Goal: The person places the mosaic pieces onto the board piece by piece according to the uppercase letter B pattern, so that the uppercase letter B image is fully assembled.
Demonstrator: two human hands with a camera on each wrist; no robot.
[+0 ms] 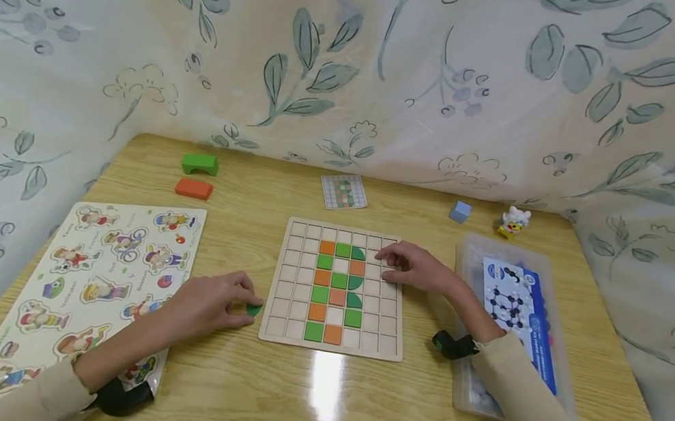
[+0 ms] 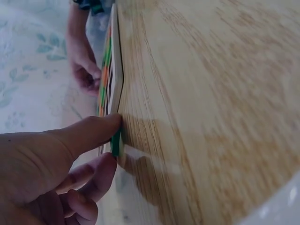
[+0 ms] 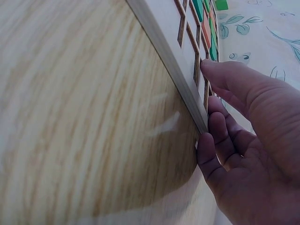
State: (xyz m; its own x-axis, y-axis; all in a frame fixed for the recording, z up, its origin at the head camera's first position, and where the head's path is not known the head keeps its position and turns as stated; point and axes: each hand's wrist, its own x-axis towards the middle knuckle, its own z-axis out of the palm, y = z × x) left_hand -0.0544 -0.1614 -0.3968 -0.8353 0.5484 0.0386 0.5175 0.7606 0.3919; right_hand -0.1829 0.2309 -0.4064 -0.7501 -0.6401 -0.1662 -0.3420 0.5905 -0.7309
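Note:
Between thumb and fingertip, my left hand [image 1: 210, 301] pinches a small dark green tile with a curved edge [image 1: 253, 310], just left of the wooden grid board [image 1: 286, 311]. The left wrist view shows this green tile [image 2: 116, 143] edge-on, close over the table. Orange, green and plain wood squares fill the board's middle columns, with dark green rounded tiles [image 1: 354, 301] in the column on their right. My right hand [image 1: 414, 268] rests at the board's upper right part, fingers loosely bent and holding nothing. In the right wrist view its fingertips touch the board's edge and cells.
A small printed pattern card [image 1: 344, 192] lies behind the board. A sticker-covered puzzle sheet [image 1: 85, 259] is under my left forearm, and a plastic box [image 1: 463, 388] under my right. Green [image 1: 199, 164], red [image 1: 193, 188] and blue [image 1: 460, 212] blocks and a figurine [image 1: 514, 222] stand at the back.

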